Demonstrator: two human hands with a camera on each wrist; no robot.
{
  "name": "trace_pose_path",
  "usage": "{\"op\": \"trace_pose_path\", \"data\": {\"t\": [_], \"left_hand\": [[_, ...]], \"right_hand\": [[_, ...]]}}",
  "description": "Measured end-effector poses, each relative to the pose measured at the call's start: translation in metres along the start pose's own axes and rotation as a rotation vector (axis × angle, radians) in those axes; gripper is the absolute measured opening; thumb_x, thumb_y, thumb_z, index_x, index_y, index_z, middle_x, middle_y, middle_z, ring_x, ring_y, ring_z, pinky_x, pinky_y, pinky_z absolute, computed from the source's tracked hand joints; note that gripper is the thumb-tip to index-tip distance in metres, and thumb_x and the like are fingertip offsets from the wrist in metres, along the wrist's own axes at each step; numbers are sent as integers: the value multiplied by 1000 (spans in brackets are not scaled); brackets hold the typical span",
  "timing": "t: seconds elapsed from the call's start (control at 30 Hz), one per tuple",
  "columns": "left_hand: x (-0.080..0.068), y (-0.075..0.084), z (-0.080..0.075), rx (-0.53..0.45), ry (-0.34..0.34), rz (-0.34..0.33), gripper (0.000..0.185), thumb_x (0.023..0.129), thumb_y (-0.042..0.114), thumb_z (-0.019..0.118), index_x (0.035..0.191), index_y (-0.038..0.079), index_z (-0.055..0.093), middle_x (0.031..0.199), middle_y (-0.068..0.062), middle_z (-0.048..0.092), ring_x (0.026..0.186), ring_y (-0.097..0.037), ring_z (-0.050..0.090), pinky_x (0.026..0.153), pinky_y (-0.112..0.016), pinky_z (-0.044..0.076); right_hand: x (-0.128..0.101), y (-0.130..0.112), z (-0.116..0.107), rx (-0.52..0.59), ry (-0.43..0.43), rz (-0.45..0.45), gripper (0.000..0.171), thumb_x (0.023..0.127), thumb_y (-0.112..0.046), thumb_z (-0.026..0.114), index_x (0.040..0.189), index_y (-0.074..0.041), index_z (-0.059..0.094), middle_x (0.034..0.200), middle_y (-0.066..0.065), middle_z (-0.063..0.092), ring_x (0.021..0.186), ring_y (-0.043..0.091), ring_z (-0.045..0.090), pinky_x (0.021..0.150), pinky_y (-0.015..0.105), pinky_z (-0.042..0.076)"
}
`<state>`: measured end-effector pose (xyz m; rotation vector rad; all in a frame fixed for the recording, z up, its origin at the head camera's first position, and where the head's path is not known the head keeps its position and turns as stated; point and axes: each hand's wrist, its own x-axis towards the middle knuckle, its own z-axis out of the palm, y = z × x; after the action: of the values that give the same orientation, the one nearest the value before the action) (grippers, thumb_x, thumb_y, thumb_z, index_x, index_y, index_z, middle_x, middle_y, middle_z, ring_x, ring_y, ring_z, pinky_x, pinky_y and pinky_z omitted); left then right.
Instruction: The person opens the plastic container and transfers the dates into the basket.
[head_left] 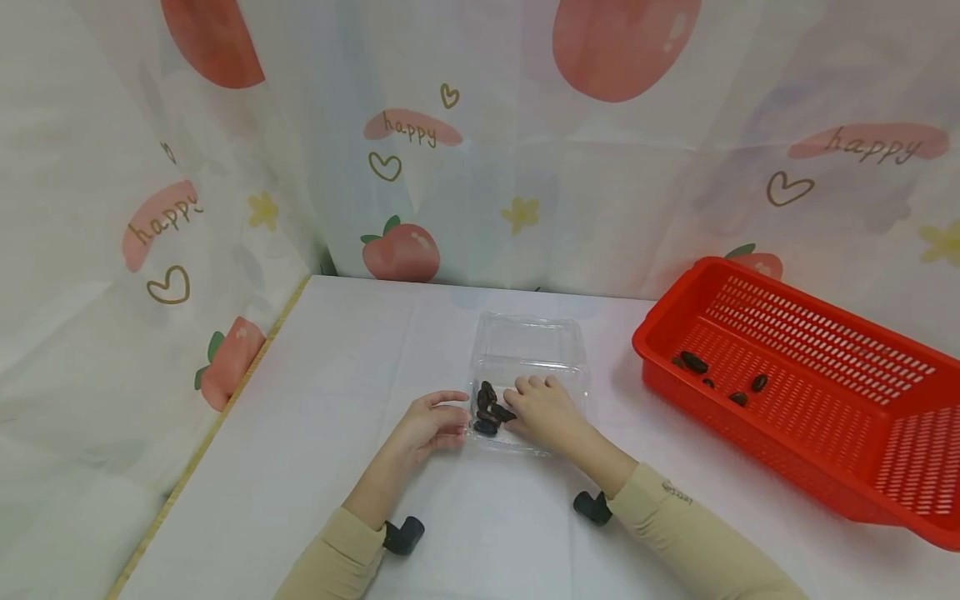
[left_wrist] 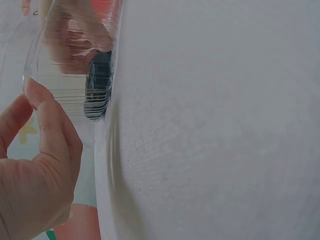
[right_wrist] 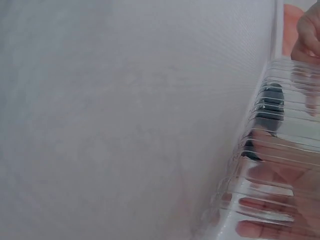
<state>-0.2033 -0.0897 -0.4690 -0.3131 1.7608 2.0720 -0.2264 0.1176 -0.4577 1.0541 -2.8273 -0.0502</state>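
While set on the white table, clear ribbed plastic box with lid hinged open, dark dates heaped inside, left hand gripping its edge, right hand curled round dates inside.

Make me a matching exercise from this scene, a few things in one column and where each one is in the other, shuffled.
Things:
1. clear plastic clamshell box
2. red slotted plastic basket
3. left hand
4. right hand

Places:
A. inside the box, by the dark pods
B. at the table's right side
C. touching the box's left edge
D. middle of the white table

Pairs: 1-D, 2-B, 3-C, 4-A
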Motion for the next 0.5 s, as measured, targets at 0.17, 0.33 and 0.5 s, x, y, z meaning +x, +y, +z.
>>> {"op": "trace_pose_path", "data": {"t": [0.17,0.33,0.5], "left_hand": [[0,1,0,-7,2,2,38,81,-3,60,119,-2,54,76,-3,61,61,-10,59,55,-22,53],[-1,1,0,-7,-2,-2,39,81,-3,60,119,-2,54,78,-3,61,62,-11,59,56,-22,53],[-1,1,0,-3,-5,7,39,81,-2,61,119,-2,54,79,-5,61,62,-11,59,56,-23,53]], "right_hand": [[0,0,0,8,-5,0,26,78,-36,69,88,-15,59,80,0,50,75,20,50,64,33,36],[0,0,0,34,-6,6,21,79,-32,68,87,-14,60,80,1,51,75,21,50,64,34,37],[1,0,0,40,-7,10,18,79,-29,68,88,-15,61,81,1,52,76,21,50,64,34,37]]}}
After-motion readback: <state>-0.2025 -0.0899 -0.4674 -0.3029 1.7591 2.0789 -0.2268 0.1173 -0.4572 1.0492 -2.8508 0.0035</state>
